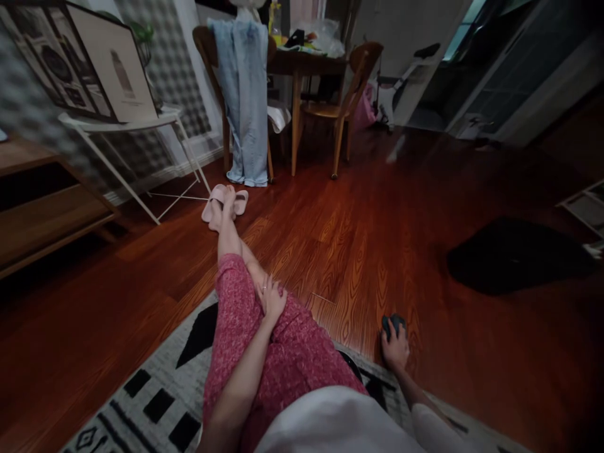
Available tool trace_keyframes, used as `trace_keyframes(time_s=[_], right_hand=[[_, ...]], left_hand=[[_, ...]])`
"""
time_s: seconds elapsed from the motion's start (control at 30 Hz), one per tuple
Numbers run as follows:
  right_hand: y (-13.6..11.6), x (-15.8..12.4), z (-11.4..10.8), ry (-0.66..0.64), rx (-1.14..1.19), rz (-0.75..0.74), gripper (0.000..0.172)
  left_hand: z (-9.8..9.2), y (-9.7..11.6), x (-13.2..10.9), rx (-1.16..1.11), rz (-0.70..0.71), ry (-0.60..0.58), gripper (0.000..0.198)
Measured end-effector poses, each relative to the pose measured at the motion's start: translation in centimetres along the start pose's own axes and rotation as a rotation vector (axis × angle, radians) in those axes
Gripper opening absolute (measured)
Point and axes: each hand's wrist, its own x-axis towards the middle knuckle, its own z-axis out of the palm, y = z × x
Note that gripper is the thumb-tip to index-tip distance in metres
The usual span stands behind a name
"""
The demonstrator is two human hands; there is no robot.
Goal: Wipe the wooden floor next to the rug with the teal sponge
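My left hand [274, 300] lies across my crossed legs at the knee, fingers stretched out over the red-pink trousers [236, 302]. It wears a ring and holds nothing. Off to the right, my right hand [395, 349] rests on the wooden floor just past the rug's edge. Its fingers curve over a small dark rounded object that looks like a computer mouse [394, 325]; part of it is covered by the hand. My feet, in pink slippers [241, 201], are crossed near a white metal stand.
A patterned rug [165, 377] lies under me. Ahead, jeans [243, 100] hang over a chair by a cluttered wooden table [302, 60]; another chair [349, 107] stands beside it. At left are a lit screen [123, 75] and a wooden cabinet [51, 211]. A black shape [514, 255] lies right.
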Motion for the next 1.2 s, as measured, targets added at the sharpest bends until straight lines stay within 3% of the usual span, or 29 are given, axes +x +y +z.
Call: trace_keyframes(time_s=[0.1,0.17,0.23,0.33,0.5,0.57,0.63,0.73,0.83,0.97,1.07,1.2], right_hand=[[-4.8,0.0,1.0,0.112,0.008,0.183,0.062],[-9.2,-0.2,1.9,0.117,0.021,0.171,0.062],[-13.6,-0.7,3.0,0.029,0.031,-0.007,0.06],[-19.1,-2.1,5.1,-0.167,0.021,-0.398,0.056],[-24.0,-3.0,7.9,-0.44,-0.022,-0.95,0.057],[-24.2,-1.9,8.1,-0.447,0.002,-1.07,0.057],[-23.5,-0.1,7.6,-0.386,0.03,-1.059,0.055],[-20.5,3.1,6.4,-0.237,0.035,-0.805,0.054],[-15.7,5.3,5.3,-0.096,0.029,-0.511,0.059],[-9.8,4.7,4.5,-0.014,-0.01,-0.295,0.063],[-8.8,1.8,4.5,-0.034,-0.07,-0.339,0.062],[-12.8,-1.6,4.9,-0.175,-0.104,-0.652,0.056]], left_hand=[[-0.2,0.0,0.0,-0.009,-0.002,0.0,0.04],[-0.2,0.0,0.0,-0.006,0.004,0.003,0.04],[-0.2,0.0,-0.1,-0.001,0.008,-0.002,0.041],[-0.1,0.1,-0.1,0.005,0.005,-0.005,0.044],[0.6,0.0,-0.2,0.023,-0.001,0.02,0.048],[0.9,-0.1,-0.2,0.031,-0.013,0.037,0.052],[1.1,-0.3,-0.1,0.029,-0.054,0.062,0.058],[1.2,-0.3,0.1,0.006,-0.131,0.09,0.065],[1.3,-0.1,0.2,-0.016,-0.177,0.112,0.068],[1.5,0.2,0.3,-0.017,-0.189,0.118,0.067],[1.7,0.2,0.3,-0.022,-0.186,0.113,0.069],[1.9,0.0,0.3,-0.04,-0.199,0.11,0.07]])
